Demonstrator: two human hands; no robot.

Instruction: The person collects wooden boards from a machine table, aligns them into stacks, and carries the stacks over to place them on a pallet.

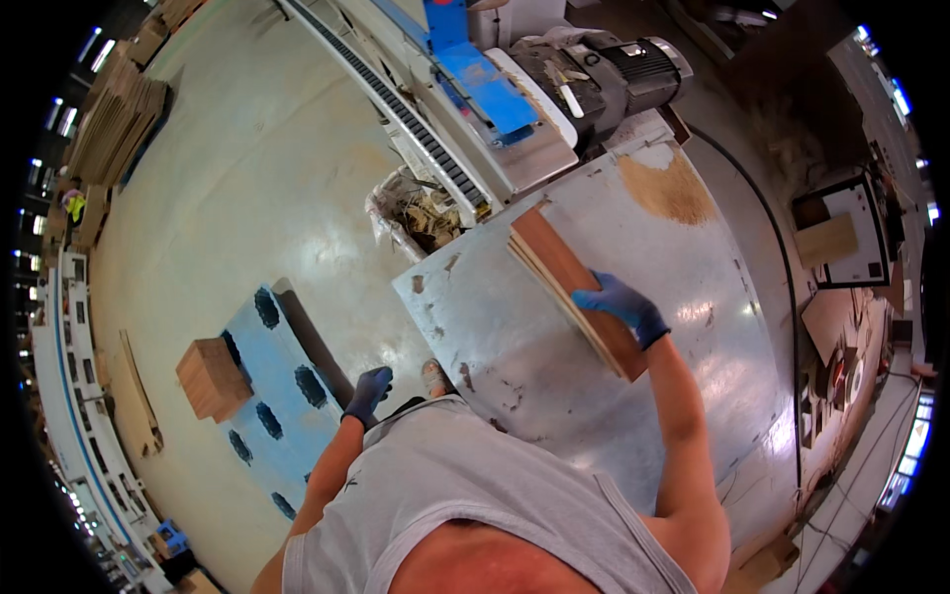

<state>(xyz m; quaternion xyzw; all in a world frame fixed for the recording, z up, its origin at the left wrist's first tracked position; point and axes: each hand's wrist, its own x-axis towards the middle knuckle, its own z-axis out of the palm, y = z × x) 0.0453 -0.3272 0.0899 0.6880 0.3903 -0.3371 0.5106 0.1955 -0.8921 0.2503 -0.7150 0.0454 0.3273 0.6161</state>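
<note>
The right hand (621, 307), in a blue glove, grips a stack of thin wooden boards (572, 287) near its lower end; the fingers (599, 297) curl over the upper face and the reddish-brown top board shows on both sides of them. The stack is tilted, running from about 11 o'clock down to 5 o'clock of the hand, and is held above the grey metal table (554, 376), whose paint is chipped in many spots. Whether the stack's lower edge touches the table cannot be told.

The left hand (368, 393), also in a blue glove, hangs low beside the grey shirt (465, 485), its fingers loosely bent and holding nothing. At 9 o'clock of it lies a blue pallet (287, 396) on the floor, with a block of stacked wood (212, 377) on the pallet's far-left edge.

At 12 o'clock of the table stands a machine with a blue guard (485, 89) and a grey electric motor (633, 64). At 11 o'clock, a sack of wood scraps (421, 213) sits just beside the table's corner. A patch of sawdust (671, 190) lies on the table at 1 o'clock.
</note>
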